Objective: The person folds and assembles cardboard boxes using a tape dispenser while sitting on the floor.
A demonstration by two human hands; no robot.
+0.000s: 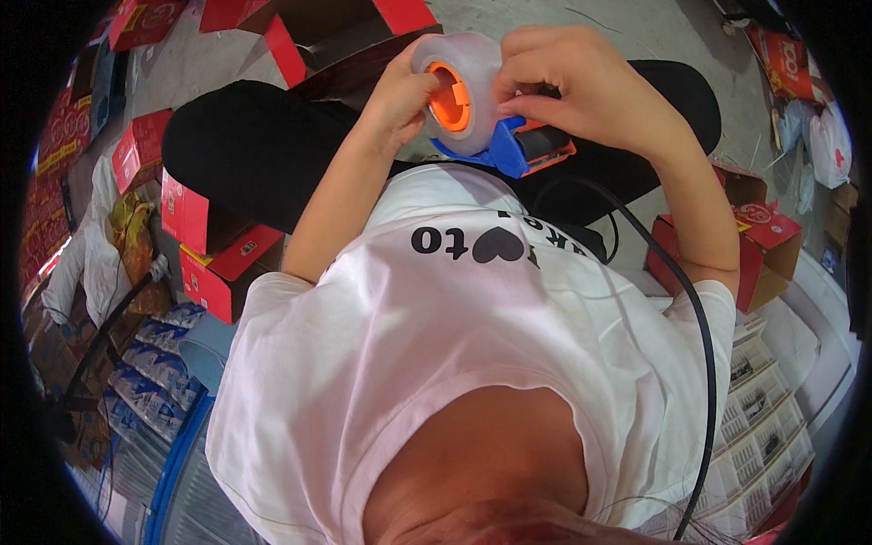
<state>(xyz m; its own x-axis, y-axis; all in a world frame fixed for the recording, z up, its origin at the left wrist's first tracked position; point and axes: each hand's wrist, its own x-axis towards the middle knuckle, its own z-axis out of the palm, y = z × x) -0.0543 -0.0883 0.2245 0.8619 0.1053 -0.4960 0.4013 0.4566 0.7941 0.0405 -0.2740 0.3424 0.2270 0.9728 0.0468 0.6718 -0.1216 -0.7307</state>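
My left hand [402,98] is closed on the side of a tape dispenser, its thumb against the orange hub [449,98]. A thick roll of clear packing tape [477,64] sits on that hub. The dispenser's blue frame [509,150] and a dark roller with an orange edge face right. At the roll's right side, just above the blue frame, the fingers of my right hand [577,86] are pinched together. Whatever thin thing they pinch is too small to make out. Both hands are above my crossed legs.
An open red cardboard box [313,50] lies just beyond my left hand. More red boxes stand by my left knee [222,254] and right elbow [767,241]. A black cable [686,291] runs over my lap and right side. Plastic bags [828,150] lie at far right.
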